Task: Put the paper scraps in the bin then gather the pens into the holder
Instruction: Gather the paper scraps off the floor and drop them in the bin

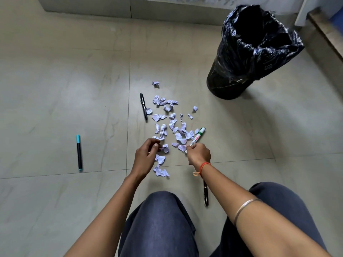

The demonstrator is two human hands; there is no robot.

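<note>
Several crumpled white paper scraps (pixel 168 125) lie scattered on the tiled floor in front of me. My left hand (pixel 145 157) hovers at the near edge of the pile with its fingers curled; whether it holds a scrap is unclear. My right hand (pixel 199 154) is closed, a bit of white paper showing at its fingertips. A green whiteboard marker (pixel 198 135) lies just beyond it, its near end hidden by the hand. A black pen (pixel 143 106) lies left of the pile, a teal-capped marker (pixel 79 152) far left, and another black pen (pixel 205 196) under my right forearm.
A black bin (pixel 232 78) lined with a black plastic bag stands at the far right, mouth open. A wall base runs along the top, a step at the right edge. My knees in dark trousers (pixel 163 225) fill the bottom. No pen holder is in view.
</note>
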